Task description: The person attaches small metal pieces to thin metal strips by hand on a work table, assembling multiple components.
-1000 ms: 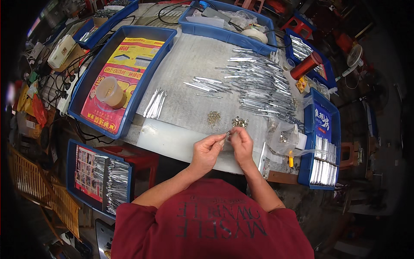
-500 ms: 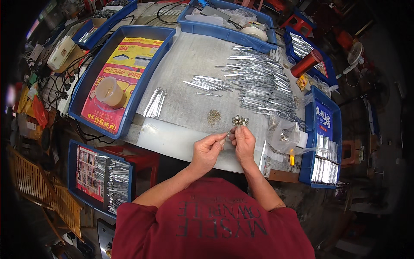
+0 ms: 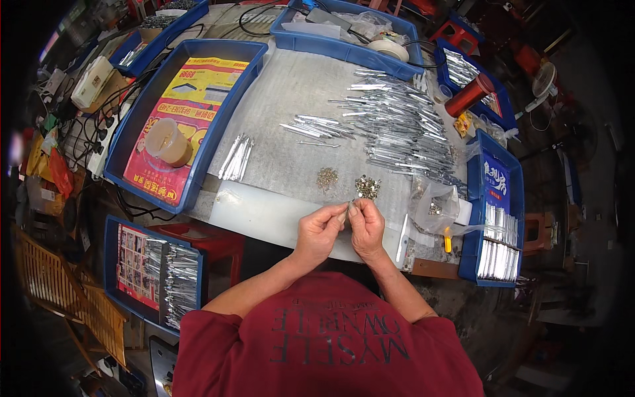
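Observation:
My left hand (image 3: pixel 319 231) and my right hand (image 3: pixel 366 226) meet fingertip to fingertip over the near edge of the grey worktable (image 3: pixel 291 112). Between them they pinch a small metal part (image 3: pixel 346 211), too small to make out in detail. Just beyond the fingers lie two little heaps of small metal fittings (image 3: pixel 368 187), the left heap (image 3: pixel 327 177) duller. A big spread of thin silver metal strips (image 3: pixel 397 126) covers the far right of the table. A small bundle of strips (image 3: pixel 236 157) lies to the left.
A blue tray (image 3: pixel 135 142) with a red and yellow sheet and a cream tub (image 3: pixel 167 141) sits left. Blue bins of silver strips stand at right (image 3: pixel 493 231) and lower left (image 3: pixel 155 274). A clear bag (image 3: pixel 433 206) and a red can (image 3: pixel 468 96) lie right.
Both hands stay joined at the table's near edge, with only slight finger movement on the small part.

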A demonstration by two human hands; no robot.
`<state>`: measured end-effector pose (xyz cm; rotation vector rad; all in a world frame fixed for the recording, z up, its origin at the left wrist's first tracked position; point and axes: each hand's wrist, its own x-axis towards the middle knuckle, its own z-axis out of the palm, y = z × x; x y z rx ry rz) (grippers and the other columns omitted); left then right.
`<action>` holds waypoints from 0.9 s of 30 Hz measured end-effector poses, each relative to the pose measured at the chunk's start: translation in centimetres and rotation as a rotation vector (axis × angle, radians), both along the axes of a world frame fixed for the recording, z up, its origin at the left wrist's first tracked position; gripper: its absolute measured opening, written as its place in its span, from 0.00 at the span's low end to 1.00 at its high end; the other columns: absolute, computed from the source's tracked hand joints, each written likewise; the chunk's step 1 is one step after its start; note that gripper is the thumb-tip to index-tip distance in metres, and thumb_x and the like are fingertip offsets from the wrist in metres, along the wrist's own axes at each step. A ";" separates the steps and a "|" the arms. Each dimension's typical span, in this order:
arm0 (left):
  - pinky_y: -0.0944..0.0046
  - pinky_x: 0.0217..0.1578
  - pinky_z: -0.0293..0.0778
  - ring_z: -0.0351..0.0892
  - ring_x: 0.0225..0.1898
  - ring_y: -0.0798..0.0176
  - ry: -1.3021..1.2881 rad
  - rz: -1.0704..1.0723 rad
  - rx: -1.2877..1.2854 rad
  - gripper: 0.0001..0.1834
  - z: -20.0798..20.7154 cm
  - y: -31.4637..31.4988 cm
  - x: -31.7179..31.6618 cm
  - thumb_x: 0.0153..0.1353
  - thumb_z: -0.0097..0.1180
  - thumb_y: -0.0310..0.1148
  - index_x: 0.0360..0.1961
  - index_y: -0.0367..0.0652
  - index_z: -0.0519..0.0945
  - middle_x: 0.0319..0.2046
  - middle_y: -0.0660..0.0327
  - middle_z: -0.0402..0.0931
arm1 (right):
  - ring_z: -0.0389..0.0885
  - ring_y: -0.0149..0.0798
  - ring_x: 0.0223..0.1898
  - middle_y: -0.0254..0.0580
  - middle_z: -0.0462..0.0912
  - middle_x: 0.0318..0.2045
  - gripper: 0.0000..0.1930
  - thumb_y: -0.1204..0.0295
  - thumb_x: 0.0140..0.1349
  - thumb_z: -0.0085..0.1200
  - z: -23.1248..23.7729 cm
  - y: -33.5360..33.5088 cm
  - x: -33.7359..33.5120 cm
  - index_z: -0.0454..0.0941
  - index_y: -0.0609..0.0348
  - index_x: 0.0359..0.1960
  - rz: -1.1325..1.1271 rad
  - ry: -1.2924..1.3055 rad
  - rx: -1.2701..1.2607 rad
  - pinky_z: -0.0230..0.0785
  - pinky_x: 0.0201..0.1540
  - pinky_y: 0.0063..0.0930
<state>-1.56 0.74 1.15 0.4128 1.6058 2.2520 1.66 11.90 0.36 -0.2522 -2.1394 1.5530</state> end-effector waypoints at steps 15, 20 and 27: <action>0.80 0.20 0.61 0.64 0.21 0.79 0.113 -0.044 -0.033 0.11 -0.7 0.2 0.0 0.55 0.47 0.23 0.40 0.36 0.74 0.23 0.65 0.70 | 0.65 0.31 0.18 0.40 0.68 0.17 0.06 0.74 0.56 0.44 0.0 0.0 0.9 0.67 0.64 0.24 -0.024 -0.018 0.021 0.59 0.21 0.23; 0.78 0.22 0.63 0.66 0.23 0.77 -0.186 -0.156 0.061 0.10 -0.7 0.1 0.2 0.55 0.47 0.23 0.38 0.36 0.74 0.23 0.65 0.71 | 0.65 0.30 0.18 0.39 0.68 0.16 0.07 0.73 0.56 0.45 -0.3 0.0 0.9 0.67 0.64 0.25 -0.046 -0.045 -0.031 0.59 0.21 0.22; 0.72 0.22 0.66 0.70 0.22 0.68 0.569 -0.038 -0.316 0.13 0.1 -0.6 -0.9 0.48 0.49 0.19 0.38 0.36 0.74 0.22 0.59 0.71 | 0.65 0.25 0.21 0.36 0.70 0.19 0.06 0.74 0.57 0.44 -0.2 1.1 2.6 0.69 0.66 0.30 0.003 -0.059 0.008 0.60 0.23 0.19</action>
